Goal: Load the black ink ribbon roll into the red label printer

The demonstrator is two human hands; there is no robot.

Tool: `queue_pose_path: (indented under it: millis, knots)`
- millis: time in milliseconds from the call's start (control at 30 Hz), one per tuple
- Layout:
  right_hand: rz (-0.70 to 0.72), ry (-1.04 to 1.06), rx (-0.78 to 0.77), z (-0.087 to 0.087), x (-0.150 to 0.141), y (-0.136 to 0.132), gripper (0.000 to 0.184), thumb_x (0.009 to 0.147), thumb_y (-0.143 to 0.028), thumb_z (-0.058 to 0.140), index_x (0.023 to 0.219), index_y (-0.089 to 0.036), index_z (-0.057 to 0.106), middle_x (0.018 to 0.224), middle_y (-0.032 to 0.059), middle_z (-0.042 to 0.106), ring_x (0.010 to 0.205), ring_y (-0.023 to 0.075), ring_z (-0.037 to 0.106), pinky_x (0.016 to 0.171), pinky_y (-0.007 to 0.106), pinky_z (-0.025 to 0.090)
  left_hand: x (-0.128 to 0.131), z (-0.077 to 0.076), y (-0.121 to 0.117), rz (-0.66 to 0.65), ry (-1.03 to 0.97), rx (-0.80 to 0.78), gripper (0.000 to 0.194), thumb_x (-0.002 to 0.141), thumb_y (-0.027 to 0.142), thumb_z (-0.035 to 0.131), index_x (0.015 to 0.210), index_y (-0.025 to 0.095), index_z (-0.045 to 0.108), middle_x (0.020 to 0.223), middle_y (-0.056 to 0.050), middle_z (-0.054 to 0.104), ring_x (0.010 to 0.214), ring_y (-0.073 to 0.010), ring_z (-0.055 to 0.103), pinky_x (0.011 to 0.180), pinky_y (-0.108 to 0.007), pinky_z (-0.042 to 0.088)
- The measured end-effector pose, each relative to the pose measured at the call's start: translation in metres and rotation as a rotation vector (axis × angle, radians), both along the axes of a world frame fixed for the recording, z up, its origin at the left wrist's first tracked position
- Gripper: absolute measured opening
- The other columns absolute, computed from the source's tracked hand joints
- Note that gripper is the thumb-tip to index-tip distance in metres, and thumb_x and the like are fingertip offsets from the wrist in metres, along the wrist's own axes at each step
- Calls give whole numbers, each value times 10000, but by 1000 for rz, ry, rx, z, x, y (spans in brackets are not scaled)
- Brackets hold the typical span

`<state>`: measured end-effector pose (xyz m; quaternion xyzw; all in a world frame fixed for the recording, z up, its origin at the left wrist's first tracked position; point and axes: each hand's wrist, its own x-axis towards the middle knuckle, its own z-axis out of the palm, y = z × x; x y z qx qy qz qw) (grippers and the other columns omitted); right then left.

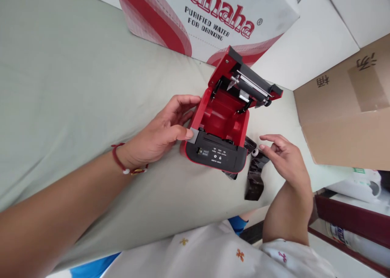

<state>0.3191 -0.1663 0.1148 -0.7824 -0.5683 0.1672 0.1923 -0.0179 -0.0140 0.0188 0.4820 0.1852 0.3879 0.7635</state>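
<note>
A red and black label printer (217, 152) stands on the pale green cloth with its lid (252, 87) tilted up. Its red inner bay shows no roll, and a black roller spans the underside of the lid. My left hand (167, 126) grips the printer's left side, fingers along the wall and thumb at a grey piece on the front corner. To the right of the printer, my right hand (280, 156) hangs with thumb and forefinger apart and other fingers curled. Close by its thumb lies a crumpled strip of shiny black film (255, 180) with a small white-ended roll (255, 152).
A large white and red water carton (225, 14) stands behind the printer. A brown cardboard box (344, 119) is at the right. Below it, a dark red shelf (353, 213) holds a bottle (356, 237). The pale green cloth (76, 87) stretches away to the left.
</note>
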Motion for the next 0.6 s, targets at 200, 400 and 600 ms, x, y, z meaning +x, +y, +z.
queue_pose_path:
  millis: [200,400,600]
  knots:
    - [159,-17,-142,-9,-18,12,367,979,-384,754,1270,-177,841,992,56,780,630,133,564,644,316,529,0,3,0,-12,-4,-1,647,851,465,1004,1433,378,736,1671,-42,687,1633,-434,580,1237,-613,638]
    - [637,215,-222,60,3,-3,327,1052,-287,817,1379,-294,830,1151,54,829,572,69,508,522,226,462,2,1,-4,10,6,13,641,881,499,963,1460,376,716,1655,-58,678,1619,-442,582,1294,-656,585]
    - [578,301,-50,83,-23,22,312,998,-350,890,1307,-320,871,1063,74,840,647,155,639,557,299,536,1,-13,-21,411,129,496,692,988,650,795,1618,423,621,1736,-86,535,1669,-470,482,1385,-722,451]
